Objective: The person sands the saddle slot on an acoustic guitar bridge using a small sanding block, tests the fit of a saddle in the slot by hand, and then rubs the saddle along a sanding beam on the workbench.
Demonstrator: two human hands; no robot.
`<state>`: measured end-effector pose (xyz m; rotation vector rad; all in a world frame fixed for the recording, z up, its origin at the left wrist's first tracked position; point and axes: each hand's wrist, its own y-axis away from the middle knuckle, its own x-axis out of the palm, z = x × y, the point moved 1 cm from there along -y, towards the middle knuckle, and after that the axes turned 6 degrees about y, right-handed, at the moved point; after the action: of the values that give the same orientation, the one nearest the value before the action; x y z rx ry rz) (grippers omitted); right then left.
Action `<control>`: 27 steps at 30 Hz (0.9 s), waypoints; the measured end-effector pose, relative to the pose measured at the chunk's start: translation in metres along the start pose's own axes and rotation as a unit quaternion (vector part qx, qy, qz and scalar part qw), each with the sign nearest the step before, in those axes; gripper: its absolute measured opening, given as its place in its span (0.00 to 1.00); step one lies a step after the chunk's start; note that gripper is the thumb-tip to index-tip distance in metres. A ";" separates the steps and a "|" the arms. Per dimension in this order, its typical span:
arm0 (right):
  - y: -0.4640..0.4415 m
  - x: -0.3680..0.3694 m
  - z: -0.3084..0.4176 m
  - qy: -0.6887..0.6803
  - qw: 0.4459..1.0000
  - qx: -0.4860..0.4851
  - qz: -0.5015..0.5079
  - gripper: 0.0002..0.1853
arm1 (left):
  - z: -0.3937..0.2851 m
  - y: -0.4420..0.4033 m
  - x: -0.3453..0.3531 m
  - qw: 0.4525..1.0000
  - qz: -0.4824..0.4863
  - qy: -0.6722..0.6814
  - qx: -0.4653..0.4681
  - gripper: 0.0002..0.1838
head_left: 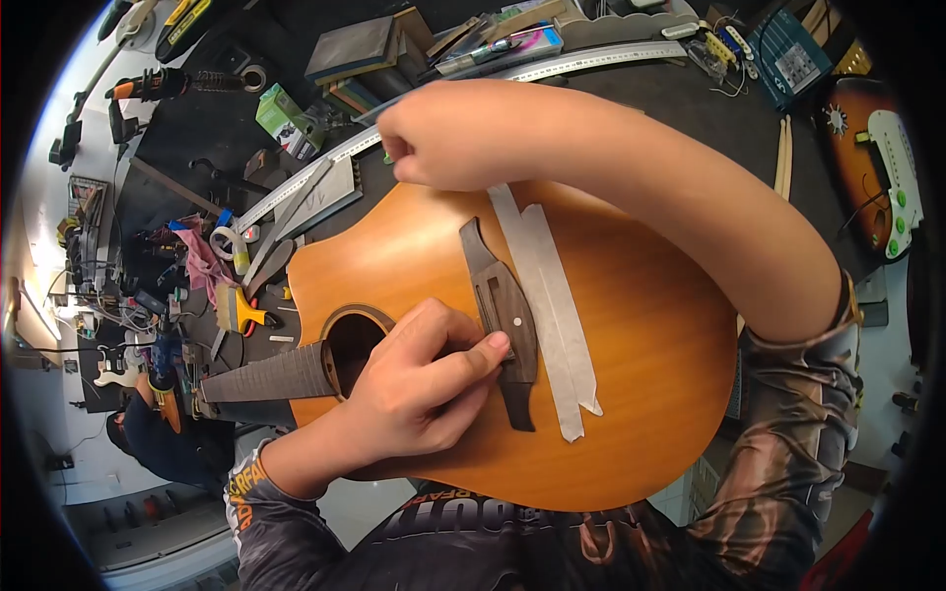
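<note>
An acoustic guitar body [650, 345] lies across my lap, its fretboard [266, 378] pointing left. My left hand [434, 374] rests over the dark bridge [510, 310], fingers curled and thumb pressed against them near its slot; whatever they pinch is hidden. Beside the bridge, two pale strips of tape [560, 325] run along the top, their lower ends torn. Beyond the guitar's upper edge, my right hand [434, 136] is closed with its fingers curled down and mostly hidden; I cannot make out what it holds. The soundhole [353, 345] is partly behind my left hand.
A long metal ruler [286, 189] crosses the dark bench behind the guitar. A yellow brush [239, 310], a tape roll [227, 241] and books [357, 49] lie around it. A sunburst guitar body [852, 148] is at right. At lower left is another person [163, 443].
</note>
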<state>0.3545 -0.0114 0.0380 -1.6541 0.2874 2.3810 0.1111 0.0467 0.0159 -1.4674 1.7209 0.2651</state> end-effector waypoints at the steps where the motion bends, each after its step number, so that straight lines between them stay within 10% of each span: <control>1: -0.012 0.009 -0.002 0.035 0.999 -0.009 -0.016 0.17 | 0.001 -0.002 0.000 1.000 -0.004 0.001 0.004 0.21; 27: -0.011 0.042 -0.001 0.106 0.992 -0.062 -0.026 0.28 | 0.004 -0.005 0.001 0.998 0.025 0.006 0.049 0.23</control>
<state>0.3439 0.0019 -0.0023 -1.9508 0.1332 2.2282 0.1175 0.0469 0.0149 -1.3594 1.7559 0.1961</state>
